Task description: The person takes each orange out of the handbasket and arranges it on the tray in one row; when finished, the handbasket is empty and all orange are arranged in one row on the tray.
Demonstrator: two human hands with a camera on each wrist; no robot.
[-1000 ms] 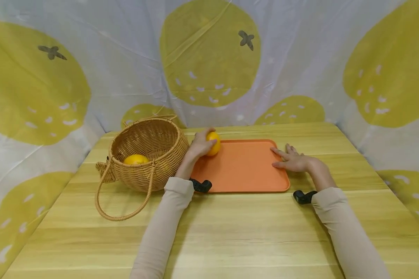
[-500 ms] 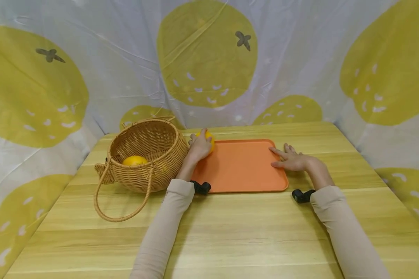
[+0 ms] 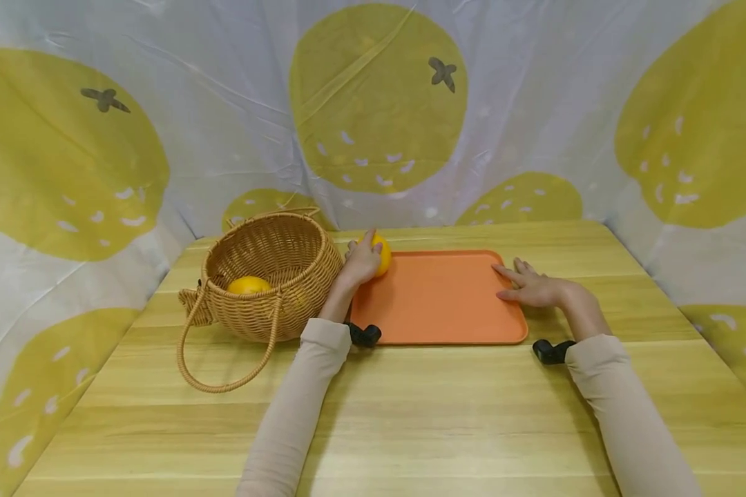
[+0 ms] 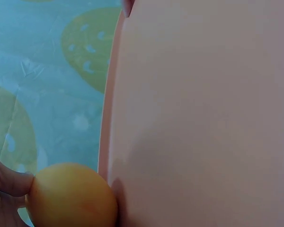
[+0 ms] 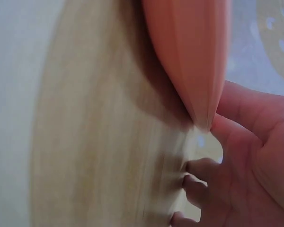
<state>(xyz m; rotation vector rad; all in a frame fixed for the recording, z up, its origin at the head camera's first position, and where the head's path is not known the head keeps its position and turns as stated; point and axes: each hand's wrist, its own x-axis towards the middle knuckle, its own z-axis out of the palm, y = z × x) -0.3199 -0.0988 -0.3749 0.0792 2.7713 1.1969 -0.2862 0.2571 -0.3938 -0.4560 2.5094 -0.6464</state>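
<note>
Now the left hand point(image 3: 360, 262) grips an orange point(image 3: 380, 254) on the tray point(image 3: 441, 304); the right hand point(image 3: 534, 288) rests flat, fingers relaxed, on the tray's edge.

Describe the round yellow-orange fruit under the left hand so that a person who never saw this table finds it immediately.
On the wooden table lies a flat orange plastic tray. At its far left corner, the left hand grips a round yellow-orange fruit. The other similar fruit lies inside the woven wicker basket; this one is outside it.
</note>
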